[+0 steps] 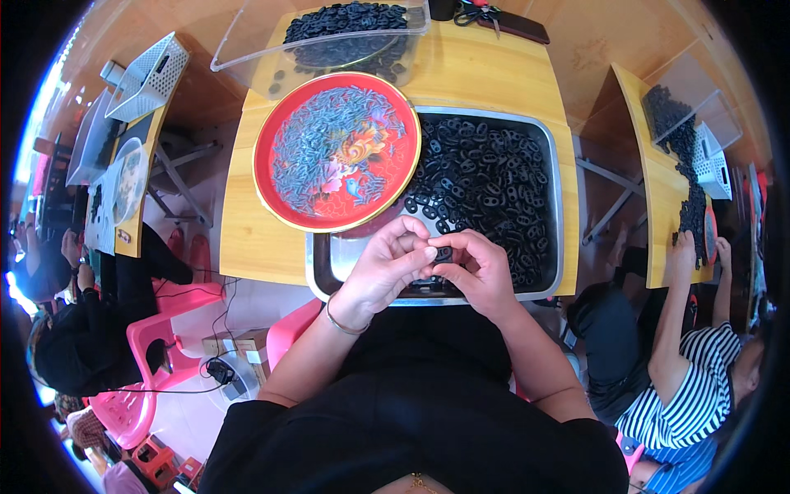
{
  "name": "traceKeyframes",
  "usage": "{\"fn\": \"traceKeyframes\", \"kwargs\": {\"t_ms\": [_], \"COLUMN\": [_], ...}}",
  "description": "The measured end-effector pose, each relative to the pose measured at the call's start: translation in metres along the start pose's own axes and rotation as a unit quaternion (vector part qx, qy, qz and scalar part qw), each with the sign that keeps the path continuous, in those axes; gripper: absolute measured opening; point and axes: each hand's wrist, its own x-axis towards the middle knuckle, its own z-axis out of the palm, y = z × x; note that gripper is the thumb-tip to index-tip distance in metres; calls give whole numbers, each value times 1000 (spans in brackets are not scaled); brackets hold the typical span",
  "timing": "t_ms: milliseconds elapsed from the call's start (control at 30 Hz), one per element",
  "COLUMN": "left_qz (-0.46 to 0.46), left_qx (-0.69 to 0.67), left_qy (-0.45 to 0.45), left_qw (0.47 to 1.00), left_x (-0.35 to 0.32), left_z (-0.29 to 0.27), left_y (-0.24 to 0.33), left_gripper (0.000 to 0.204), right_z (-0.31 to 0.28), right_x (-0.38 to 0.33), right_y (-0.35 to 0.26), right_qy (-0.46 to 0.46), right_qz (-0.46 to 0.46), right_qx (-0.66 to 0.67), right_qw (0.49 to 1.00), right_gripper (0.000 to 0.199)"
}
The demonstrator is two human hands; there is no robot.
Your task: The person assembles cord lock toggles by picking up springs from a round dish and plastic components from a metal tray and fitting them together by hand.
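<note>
Both my hands meet over the near edge of a metal tray [436, 301]. The fingers of my right hand [477, 267] are closed around a small black oval piece with holes [443, 254]. My left hand [385, 267] pinches at its left side, thumb and forefinger together; whether a smaller part sits between those fingertips is too small to make out. Many similar black pieces [494, 177] fill most of the tray. A round red plate [263, 165] with a flower pattern rests partly over the tray's left side, holding many small grey slender pieces [309, 136].
Behind the plate, a clear plastic bin [239, 58] holds more black pieces. Scissors [485, 12] and a dark flat case [522, 26] lie at the table's far edge. Co-workers sit at side tables, one in a striped shirt [687, 395] at right. A pink chair [169, 329] stands left.
</note>
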Motion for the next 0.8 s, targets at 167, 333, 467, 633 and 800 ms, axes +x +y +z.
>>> {"fn": "traceKeyframes", "kwargs": {"t_ms": [167,333,467,633,800], "left_qz": [-9,-9,-11,-14,-15], "left_qx": [4,9,11,20,33], "left_qy": [3,2,-7,-10,-19], "left_qw": [1000,1000,1000,1000,999], "left_x": [0,1,0,1,0], "left_z": [-2,0,-1,0,-2], "left_y": [0,1,0,0,-1], "left_gripper": [17,17,18,18,18], "right_z": [1,1,-2,-3,-3], "right_x": [0,0,1,-1,-1], "right_y": [0,-1,-3,-2,-1], "right_qy": [7,10,-1,9,14], "right_qz": [12,7,-9,-11,-18], "right_qx": [13,9,-20,-38,-39], "right_qw": [1000,1000,1000,999,999], "right_gripper": [30,30,28,26,26]}}
